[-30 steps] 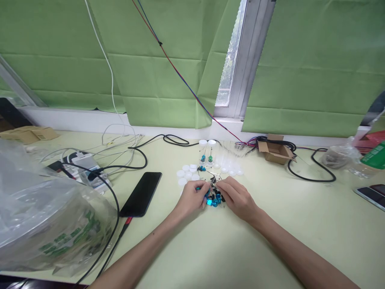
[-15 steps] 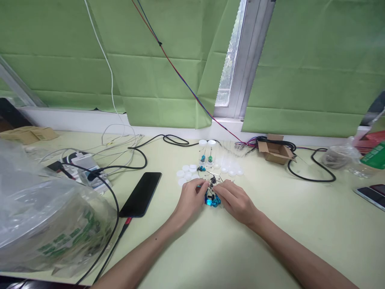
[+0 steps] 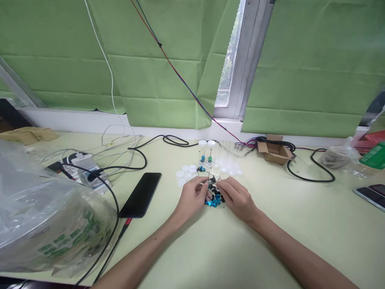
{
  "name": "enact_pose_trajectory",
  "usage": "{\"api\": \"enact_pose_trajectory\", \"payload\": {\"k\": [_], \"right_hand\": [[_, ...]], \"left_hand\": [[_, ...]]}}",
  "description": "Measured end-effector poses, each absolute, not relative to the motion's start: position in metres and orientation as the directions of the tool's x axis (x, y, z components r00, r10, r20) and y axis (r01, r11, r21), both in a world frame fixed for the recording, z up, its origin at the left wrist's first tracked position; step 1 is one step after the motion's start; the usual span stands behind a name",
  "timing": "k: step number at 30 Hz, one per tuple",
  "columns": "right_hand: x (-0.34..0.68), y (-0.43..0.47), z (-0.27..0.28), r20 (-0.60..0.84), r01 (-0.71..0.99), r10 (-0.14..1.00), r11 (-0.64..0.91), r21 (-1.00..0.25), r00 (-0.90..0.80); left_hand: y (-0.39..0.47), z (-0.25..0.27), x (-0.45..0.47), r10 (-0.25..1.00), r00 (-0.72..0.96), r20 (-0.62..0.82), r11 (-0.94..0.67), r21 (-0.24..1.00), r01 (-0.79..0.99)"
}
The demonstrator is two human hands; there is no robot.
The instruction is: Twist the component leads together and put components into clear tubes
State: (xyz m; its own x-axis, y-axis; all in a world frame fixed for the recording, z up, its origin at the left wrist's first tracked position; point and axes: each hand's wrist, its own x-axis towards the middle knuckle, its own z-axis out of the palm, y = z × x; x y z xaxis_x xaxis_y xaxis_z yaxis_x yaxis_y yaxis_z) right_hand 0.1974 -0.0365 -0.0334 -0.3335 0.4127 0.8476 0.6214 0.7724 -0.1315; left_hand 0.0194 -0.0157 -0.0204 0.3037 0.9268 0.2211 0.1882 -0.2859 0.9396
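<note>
My left hand (image 3: 192, 194) is pinched at the left edge of a pile of small black and blue parts (image 3: 214, 201), some with thin metal stems. A thin stem rises by its fingertips, apparently from a dark part held there. My right hand (image 3: 237, 199) has its thumb and forefinger together at the pile's right side; what they grip is too small to make out. Just beyond the hands lies a blue part (image 3: 201, 169). Behind it stand two clear tubes with white caps, one containing a blue piece (image 3: 203, 159), the other a green piece (image 3: 210, 159).
Loose white caps (image 3: 185, 172) lie left of the pile, and clear tubes (image 3: 231, 166) to its right. A black phone (image 3: 140, 195), cables and a large plastic bag (image 3: 54, 216) occupy the left. An open cardboard box (image 3: 275, 152) stands at the back right.
My left fingers have turned slightly, and a thin stem now points up from them. My right hand has shifted a little right, uncovering more of the black parts.
</note>
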Motion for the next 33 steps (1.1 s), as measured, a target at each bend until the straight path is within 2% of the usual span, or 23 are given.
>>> {"api": "enact_pose_trajectory", "payload": {"k": [10,13,17,22,27,33], "right_hand": [[0.196,-0.034,-0.035,0.843,0.597,0.511,0.733,-0.326,-0.168],[0.193,-0.036,-0.036,0.815,0.566,0.573,0.702,-0.433,-0.087],[0.190,-0.037,-0.038,0.679,0.454,0.733,0.592,-0.666,0.039],[0.188,-0.035,-0.037,0.455,0.187,0.887,0.435,-0.881,0.079],[0.192,-0.028,-0.034,0.330,-0.017,0.944,0.330,-0.944,0.027],[0.197,-0.022,-0.037,0.279,-0.069,0.959,0.276,-0.959,-0.042]], "left_hand": [[-0.013,-0.026,0.018,0.938,0.291,0.187,-0.240,0.958,0.159],[-0.012,-0.025,0.017,0.944,0.263,0.198,-0.239,0.962,0.133],[-0.011,-0.024,0.016,0.941,0.233,0.244,-0.275,0.955,0.110],[-0.011,-0.022,0.016,0.937,0.193,0.290,-0.313,0.945,0.096],[-0.011,-0.023,0.015,0.915,0.191,0.354,-0.384,0.911,0.149],[-0.012,-0.023,0.014,0.902,0.211,0.376,-0.414,0.892,0.180]]}}
